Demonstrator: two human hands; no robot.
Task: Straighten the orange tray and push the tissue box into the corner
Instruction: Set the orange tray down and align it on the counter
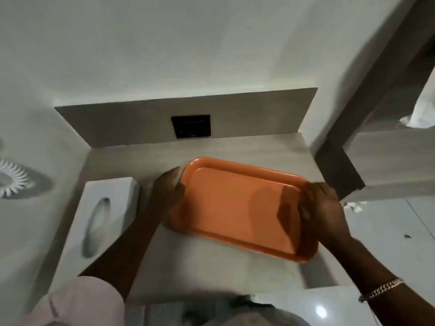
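Orange rectangular plastic tray (pixel 237 208) with rounded corners and a raised rim lies flat on the pale grey wood-grain desk (pixel 211 267), and nothing lies in it. It sits crooked: its long sides run at a slant to the low back panel (pixel 141 123) of the desk, with the left end farther back and the right end nearer to the person. The left hand (pixel 168 192) is at the left short end of the tray, with the fingers extended along the rim and the palm against the edge; it looks pressed on the rim and not closed around it. The right hand (pixel 322 209) is at the right short end, with the thumb over the rim on the inner surface and the other fingers curled at the outer edge, so it grips this end. The right hand is a little blurred. A pale pink sleeve (pixel 84 302) covers the left upper arm, and a chain bracelet (pixel 383 289) is on the right wrist. White rectangular tissue box (pixel 98 222) with an oval opening on top stands on the left part of the desk, near the left wall and apart from the tray; the left forearm passes between them. The box is tilted to the wall line and does not reach the back corner. A dark square socket plate (pixel 191 126) is mounted in the back panel, behind the tray.
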